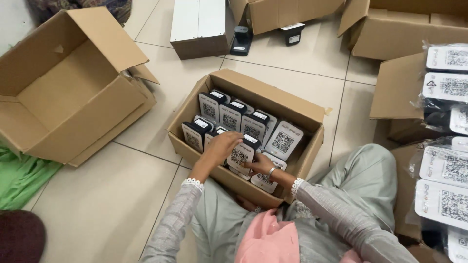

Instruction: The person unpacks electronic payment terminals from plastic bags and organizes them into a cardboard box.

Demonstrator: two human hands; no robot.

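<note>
Around both hands (222, 146) (263, 165) on a device (240, 155): packed box (312, 114); empty carton (73, 87).

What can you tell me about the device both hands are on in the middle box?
The device is a small dark block with a white face bearing a square code pattern, seemingly plastic. It stands tilted among similar ones packed in rows inside the open cardboard box on the tiled floor. The left hand grips its upper left side; the right hand touches its lower right edge.
</note>
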